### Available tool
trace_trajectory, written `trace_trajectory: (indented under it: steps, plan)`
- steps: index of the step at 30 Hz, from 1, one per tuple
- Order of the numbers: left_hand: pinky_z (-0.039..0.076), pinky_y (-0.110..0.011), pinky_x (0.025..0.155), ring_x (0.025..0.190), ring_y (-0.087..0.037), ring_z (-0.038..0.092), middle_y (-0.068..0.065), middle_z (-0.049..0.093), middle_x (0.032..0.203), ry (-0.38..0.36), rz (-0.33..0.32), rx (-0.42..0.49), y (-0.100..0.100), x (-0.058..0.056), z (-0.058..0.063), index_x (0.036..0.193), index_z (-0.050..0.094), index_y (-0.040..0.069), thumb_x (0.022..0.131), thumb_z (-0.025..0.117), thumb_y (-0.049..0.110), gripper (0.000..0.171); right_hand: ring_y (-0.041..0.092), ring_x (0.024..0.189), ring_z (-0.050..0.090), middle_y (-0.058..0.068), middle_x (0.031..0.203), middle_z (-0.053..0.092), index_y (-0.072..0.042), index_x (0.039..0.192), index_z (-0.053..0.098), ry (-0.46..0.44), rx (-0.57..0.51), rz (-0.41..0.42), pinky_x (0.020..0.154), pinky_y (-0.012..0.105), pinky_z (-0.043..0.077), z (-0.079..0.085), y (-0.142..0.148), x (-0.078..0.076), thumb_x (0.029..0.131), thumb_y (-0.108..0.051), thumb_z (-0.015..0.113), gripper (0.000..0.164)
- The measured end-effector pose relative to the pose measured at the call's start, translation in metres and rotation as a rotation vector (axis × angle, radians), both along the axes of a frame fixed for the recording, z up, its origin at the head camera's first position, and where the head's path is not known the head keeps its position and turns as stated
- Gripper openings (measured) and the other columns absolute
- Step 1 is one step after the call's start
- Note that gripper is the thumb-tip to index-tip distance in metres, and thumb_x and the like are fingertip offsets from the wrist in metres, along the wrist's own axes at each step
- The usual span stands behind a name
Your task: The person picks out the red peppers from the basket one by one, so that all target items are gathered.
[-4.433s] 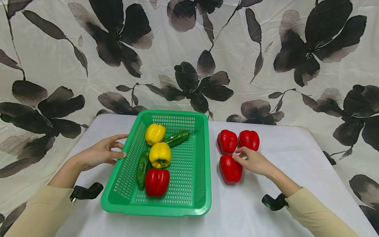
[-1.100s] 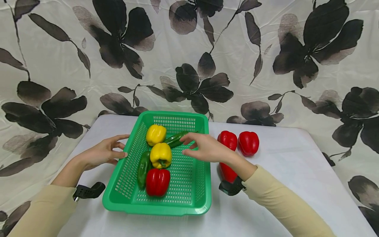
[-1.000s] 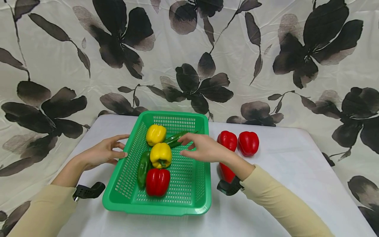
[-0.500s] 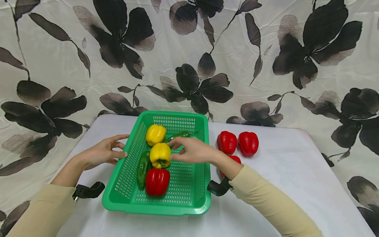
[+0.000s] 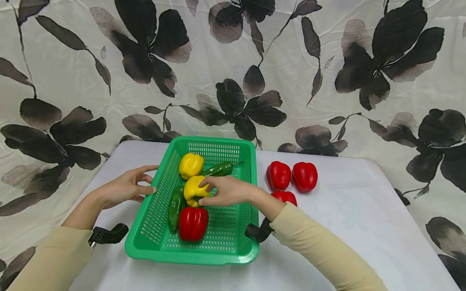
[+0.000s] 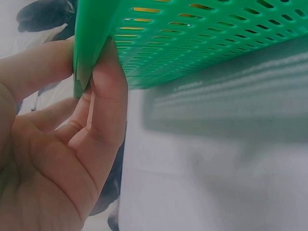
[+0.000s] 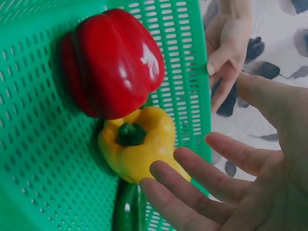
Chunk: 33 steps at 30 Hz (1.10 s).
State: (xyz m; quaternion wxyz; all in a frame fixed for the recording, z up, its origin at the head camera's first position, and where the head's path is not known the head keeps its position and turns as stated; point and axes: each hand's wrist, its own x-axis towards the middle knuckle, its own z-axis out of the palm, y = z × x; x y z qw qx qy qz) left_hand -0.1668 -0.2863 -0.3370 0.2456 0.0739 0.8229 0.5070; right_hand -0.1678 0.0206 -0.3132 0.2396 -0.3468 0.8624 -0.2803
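Observation:
My left hand (image 5: 125, 186) pinches the left rim of a green plastic basket (image 5: 193, 257); in the left wrist view, the thumb and fingers (image 6: 108, 101) sit on either side of that rim. Above the basket, my right hand (image 5: 229, 190) hovers over the nearer yellow bell pepper (image 5: 191, 189), partly covering it, its fingers apart and holding nothing. A second yellow bell pepper (image 5: 191, 166) lies behind it. In front is a red bell pepper (image 5: 193, 224), also large in the right wrist view. Two long green peppers, one left (image 5: 176, 206) and one behind (image 5: 220, 169), lie alongside.
Right of the basket, a red bell pepper (image 5: 278, 176), another red bell pepper (image 5: 304, 177) and a third red bell pepper (image 5: 285, 197), partly behind the right forearm, lie on the white-covered table (image 5: 346, 210). A floral curtain (image 5: 291, 72) hangs behind.
My right hand has left the red bell pepper on the table and moved left over the basket to the nearer yellow bell pepper. The left hand keeps its hold on the rim.

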Motion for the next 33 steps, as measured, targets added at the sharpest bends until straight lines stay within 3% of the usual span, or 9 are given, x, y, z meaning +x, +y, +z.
trace_trajectory:
  steps: [16, 25, 30, 33]
  plan:
    - [0.056, -0.042, 0.076, 0.086, -0.028, 0.063, -0.025, 0.045, 0.114, 0.002, -0.001, 0.000, -0.001, -0.001, -0.001, 0.148, 0.009, 0.008, 0.086, 0.064, 0.015, 0.083, 0.014, 0.101, 0.056, 0.006, 0.117, 0.061, -0.014, 0.129, 0.051, -0.038, 0.136, 0.043, 0.082, 0.025, 0.048, -0.010, -0.016, -0.002, 0.086, -0.043, 0.059, 0.051]
    - [0.056, -0.042, 0.076, 0.086, -0.027, 0.063, -0.025, 0.045, 0.114, 0.007, -0.002, -0.010, 0.000, 0.000, 0.000, 0.148, 0.009, 0.007, 0.086, 0.064, 0.015, 0.083, 0.024, 0.068, 0.061, 0.004, 0.108, 0.058, -0.013, 0.129, 0.049, -0.151, 0.151, 0.026, 0.065, 0.032, 0.056, -0.016, -0.021, -0.002, 0.086, -0.040, 0.061, 0.053]
    - [0.056, -0.042, 0.076, 0.087, -0.027, 0.063, -0.025, 0.045, 0.114, 0.002, -0.001, -0.006, 0.000, 0.000, 0.000, 0.148, 0.009, 0.008, 0.086, 0.064, 0.015, 0.083, 0.023, 0.069, 0.060, -0.001, 0.102, 0.055, -0.014, 0.130, 0.049, -0.141, 0.181, 0.036, 0.063, 0.032, 0.056, -0.021, -0.025, -0.004, 0.086, -0.043, 0.060, 0.054]
    - [0.056, -0.043, 0.076, 0.086, -0.028, 0.064, -0.025, 0.045, 0.114, -0.001, -0.001, -0.003, 0.000, -0.001, -0.001, 0.148, 0.009, 0.008, 0.086, 0.064, 0.015, 0.083, 0.017, 0.075, 0.058, -0.001, 0.109, 0.055, -0.015, 0.130, 0.050, -0.141, 0.203, 0.028, 0.062, 0.031, 0.056, -0.023, -0.028, -0.004, 0.085, -0.045, 0.060, 0.055]
